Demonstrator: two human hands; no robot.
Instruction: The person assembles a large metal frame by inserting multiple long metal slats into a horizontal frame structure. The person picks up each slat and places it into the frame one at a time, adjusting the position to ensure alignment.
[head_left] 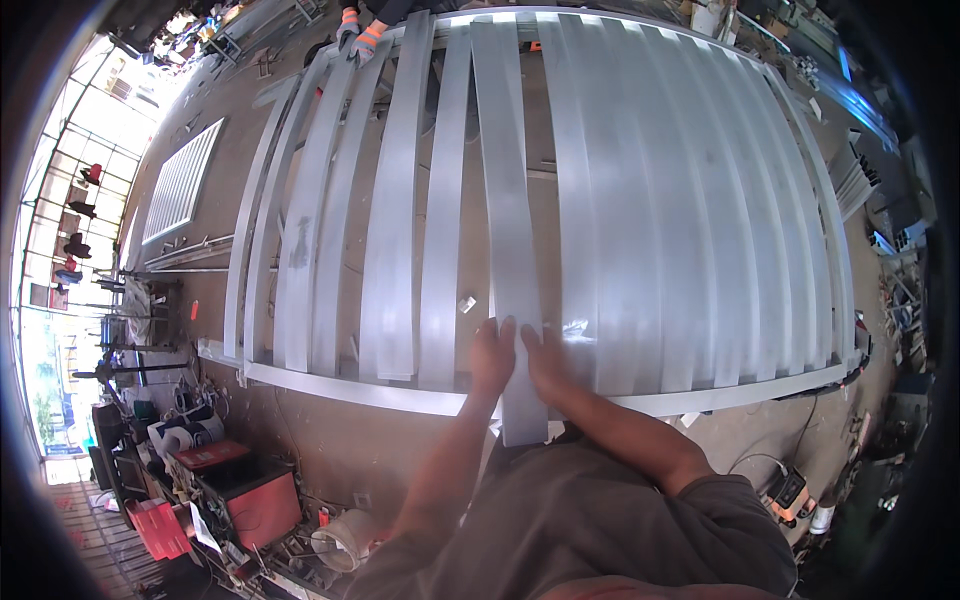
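A long silver metal slat (512, 230) runs away from me across a big pale metal frame (350, 398), its near end sticking out past the front rail toward my body. My left hand (492, 358) grips the slat's left edge near that end, and my right hand (545, 366) grips its right edge. Both thumbs lie close to the top face; the fingers underneath are partly hidden. To the left, several loose slats (398, 230) lie with gaps between them. On the right, a row of slats (690, 210) sits closely side by side.
At the far left end of the frame are a co-worker's gloved hands (362, 42). A smaller slatted panel (183, 183) lies on the floor at left. Near me stand a red box (262, 510) and a white bucket (345, 540); an orange-black device (790, 490) is at right.
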